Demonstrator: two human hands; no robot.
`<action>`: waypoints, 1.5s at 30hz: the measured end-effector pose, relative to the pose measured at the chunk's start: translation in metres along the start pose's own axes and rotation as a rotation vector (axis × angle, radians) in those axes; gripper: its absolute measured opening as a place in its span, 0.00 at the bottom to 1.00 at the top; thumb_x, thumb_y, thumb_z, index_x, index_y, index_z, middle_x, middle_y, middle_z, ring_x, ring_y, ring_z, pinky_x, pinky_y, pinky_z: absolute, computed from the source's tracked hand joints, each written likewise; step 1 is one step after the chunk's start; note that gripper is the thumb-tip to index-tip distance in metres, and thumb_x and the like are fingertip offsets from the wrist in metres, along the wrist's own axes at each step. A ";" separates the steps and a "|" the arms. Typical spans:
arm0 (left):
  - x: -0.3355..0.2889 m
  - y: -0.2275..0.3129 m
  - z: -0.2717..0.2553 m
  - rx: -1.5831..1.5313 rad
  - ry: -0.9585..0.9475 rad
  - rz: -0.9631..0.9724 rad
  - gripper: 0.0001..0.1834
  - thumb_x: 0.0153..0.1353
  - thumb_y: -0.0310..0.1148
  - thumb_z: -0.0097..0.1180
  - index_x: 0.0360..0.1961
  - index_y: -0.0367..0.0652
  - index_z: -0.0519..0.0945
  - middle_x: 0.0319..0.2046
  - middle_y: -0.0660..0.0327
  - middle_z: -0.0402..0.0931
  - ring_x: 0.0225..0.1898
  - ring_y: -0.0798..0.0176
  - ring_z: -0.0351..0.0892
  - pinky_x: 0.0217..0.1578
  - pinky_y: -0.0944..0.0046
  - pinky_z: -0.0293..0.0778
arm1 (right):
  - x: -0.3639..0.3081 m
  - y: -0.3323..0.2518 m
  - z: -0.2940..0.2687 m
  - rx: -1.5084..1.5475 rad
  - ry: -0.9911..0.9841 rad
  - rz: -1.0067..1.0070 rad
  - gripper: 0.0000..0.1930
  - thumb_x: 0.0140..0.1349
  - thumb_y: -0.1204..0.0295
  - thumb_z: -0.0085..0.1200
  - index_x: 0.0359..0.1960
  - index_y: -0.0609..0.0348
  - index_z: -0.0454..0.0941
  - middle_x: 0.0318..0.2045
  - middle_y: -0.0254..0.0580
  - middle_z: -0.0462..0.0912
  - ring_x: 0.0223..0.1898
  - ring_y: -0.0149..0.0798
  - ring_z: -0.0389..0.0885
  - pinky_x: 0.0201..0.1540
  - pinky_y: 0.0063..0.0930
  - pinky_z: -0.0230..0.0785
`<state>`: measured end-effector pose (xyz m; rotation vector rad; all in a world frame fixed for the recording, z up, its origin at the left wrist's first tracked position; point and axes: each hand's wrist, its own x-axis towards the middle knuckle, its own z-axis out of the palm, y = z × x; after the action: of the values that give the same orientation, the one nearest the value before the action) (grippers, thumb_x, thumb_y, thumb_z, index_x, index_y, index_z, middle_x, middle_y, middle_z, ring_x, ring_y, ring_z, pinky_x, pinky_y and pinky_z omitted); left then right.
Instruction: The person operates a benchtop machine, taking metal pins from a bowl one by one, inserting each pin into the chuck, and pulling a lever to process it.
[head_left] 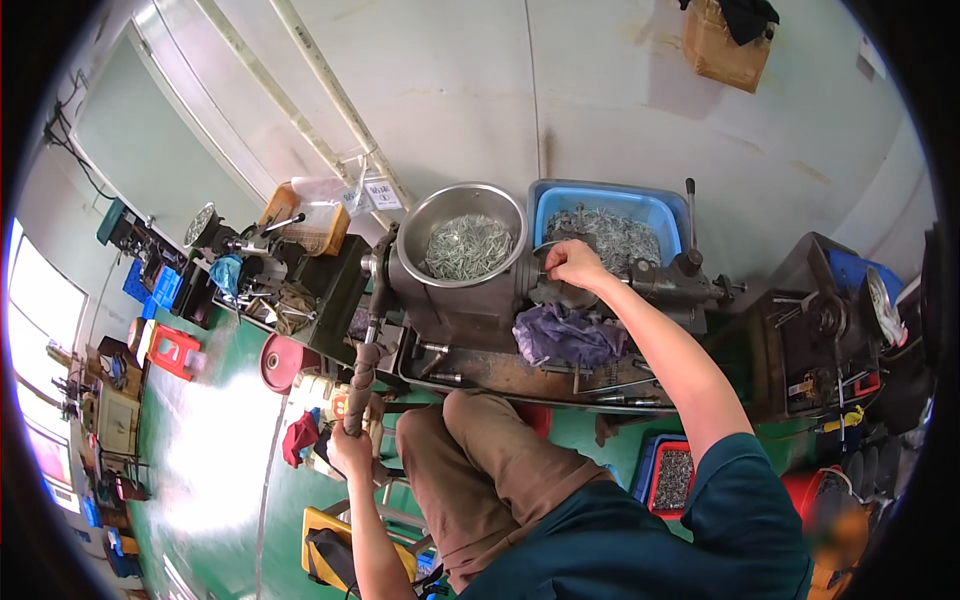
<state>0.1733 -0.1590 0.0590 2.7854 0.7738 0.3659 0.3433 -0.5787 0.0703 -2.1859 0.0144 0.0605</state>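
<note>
Progress: work appears mid-run, judging by the hands at the dark grey metal bench machine (450, 312) and stock in two containers. Which container holds finished pieces and which holds waiting ones: cannot tell. Count done or left: not determinable.

Hands: left hand (350, 452) closed round the lower end of a long brown-wrapped lever (362, 385), out past the left end of the machine's brown metal tray (490, 374). Right hand (575, 265) at the spindle side, thumb and fingertips drawn together; any piece between them is too small to make out.

Containers: round stainless-steel bowl (414, 238) on top of the machine, toward its left end, partly filled with slender silvery metal pieces (466, 247). Light-blue rectangular plastic tub (672, 222) behind the right hand, holding a loose heap of similar pieces (628, 238). Red rectangular bin (655, 488) on the floor, beyond the tray's front edge near its right corner, contains small grey bits.

Also: crumpled purple cloth (560, 335) at the tray's back edge, just below the right hand.
</note>
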 end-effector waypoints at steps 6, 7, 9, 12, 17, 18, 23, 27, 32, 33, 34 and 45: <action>0.000 0.001 -0.001 -0.001 -0.007 0.006 0.08 0.38 0.32 0.54 0.23 0.42 0.74 0.20 0.49 0.73 0.25 0.45 0.73 0.27 0.53 0.68 | 0.004 0.006 0.002 0.056 -0.026 -0.042 0.09 0.33 0.74 0.56 0.21 0.59 0.76 0.20 0.37 0.77 0.25 0.33 0.75 0.30 0.24 0.65; 0.000 0.002 -0.002 -0.008 -0.006 0.006 0.08 0.38 0.32 0.54 0.23 0.42 0.74 0.20 0.49 0.73 0.26 0.46 0.73 0.27 0.53 0.68 | 0.005 0.006 0.002 0.055 -0.032 -0.014 0.09 0.33 0.74 0.56 0.21 0.59 0.75 0.20 0.36 0.77 0.24 0.32 0.75 0.30 0.24 0.65; -0.001 0.002 -0.002 -0.016 -0.008 0.004 0.09 0.38 0.33 0.54 0.23 0.42 0.74 0.20 0.49 0.73 0.26 0.46 0.73 0.27 0.53 0.68 | 0.005 0.004 0.002 0.058 -0.026 -0.057 0.09 0.32 0.74 0.56 0.21 0.59 0.75 0.20 0.36 0.77 0.24 0.32 0.75 0.29 0.24 0.65; -0.001 0.003 -0.002 -0.008 -0.004 -0.012 0.09 0.39 0.33 0.55 0.23 0.42 0.74 0.20 0.49 0.73 0.27 0.46 0.73 0.27 0.54 0.68 | 0.002 -0.003 0.003 0.019 -0.002 -0.071 0.08 0.32 0.74 0.56 0.19 0.58 0.74 0.19 0.35 0.76 0.23 0.33 0.74 0.28 0.24 0.64; 0.008 -0.004 0.000 0.030 0.017 0.036 0.09 0.38 0.33 0.55 0.23 0.42 0.74 0.20 0.49 0.73 0.26 0.46 0.73 0.27 0.54 0.69 | -0.004 -0.013 0.001 -0.045 0.023 -0.052 0.08 0.31 0.73 0.57 0.18 0.58 0.72 0.18 0.35 0.75 0.23 0.34 0.74 0.28 0.24 0.64; 0.014 -0.008 0.000 0.042 0.036 0.036 0.08 0.39 0.33 0.54 0.22 0.41 0.75 0.20 0.49 0.73 0.26 0.46 0.73 0.27 0.54 0.69 | -0.004 -0.014 0.002 -0.058 0.035 -0.050 0.08 0.31 0.73 0.57 0.17 0.58 0.72 0.18 0.35 0.75 0.23 0.34 0.74 0.27 0.24 0.63; 0.047 -0.029 0.002 0.047 0.011 0.060 0.08 0.40 0.32 0.51 0.24 0.42 0.75 0.21 0.50 0.73 0.26 0.47 0.73 0.28 0.53 0.69 | -0.002 -0.011 0.001 -0.067 0.037 -0.053 0.10 0.31 0.72 0.58 0.18 0.58 0.73 0.18 0.36 0.76 0.24 0.35 0.74 0.28 0.25 0.64; 0.067 -0.038 0.002 0.077 -0.048 0.030 0.10 0.39 0.31 0.51 0.26 0.42 0.75 0.24 0.50 0.74 0.30 0.48 0.73 0.31 0.54 0.68 | 0.008 -0.011 -0.026 -0.230 -0.045 -0.075 0.10 0.38 0.68 0.58 0.22 0.61 0.77 0.19 0.42 0.77 0.23 0.32 0.75 0.28 0.26 0.65; 0.070 -0.039 0.000 0.076 -0.083 0.032 0.10 0.39 0.31 0.51 0.27 0.41 0.75 0.25 0.49 0.74 0.30 0.48 0.73 0.32 0.55 0.68 | 0.015 0.002 -0.102 -0.796 0.133 0.314 0.12 0.43 0.66 0.50 0.31 0.51 0.77 0.36 0.44 0.76 0.44 0.45 0.70 0.45 0.43 0.60; 0.069 -0.038 0.000 0.089 -0.081 0.028 0.10 0.39 0.31 0.51 0.27 0.41 0.75 0.25 0.49 0.74 0.30 0.48 0.73 0.32 0.55 0.68 | 0.009 0.010 -0.119 -0.882 0.178 0.335 0.13 0.44 0.66 0.49 0.33 0.52 0.76 0.37 0.42 0.75 0.47 0.43 0.67 0.47 0.43 0.57; 0.069 -0.037 0.001 0.085 -0.094 0.022 0.10 0.39 0.31 0.51 0.27 0.41 0.75 0.25 0.49 0.74 0.30 0.48 0.73 0.32 0.55 0.68 | 0.002 0.019 -0.135 -0.969 0.240 0.376 0.14 0.47 0.62 0.48 0.34 0.53 0.75 0.39 0.41 0.74 0.48 0.41 0.65 0.48 0.42 0.55; 0.064 -0.035 -0.002 0.083 -0.080 0.056 0.10 0.39 0.30 0.51 0.27 0.41 0.75 0.24 0.50 0.74 0.30 0.49 0.73 0.31 0.55 0.68 | -0.158 0.097 -0.198 -0.916 0.720 0.243 0.20 0.52 0.52 0.43 0.27 0.58 0.72 0.40 0.39 0.71 0.52 0.41 0.59 0.50 0.47 0.49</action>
<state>0.2094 -0.0952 0.0622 2.8837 0.7094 0.2356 0.1903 -0.7980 0.1126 -2.9707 0.7940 -0.7125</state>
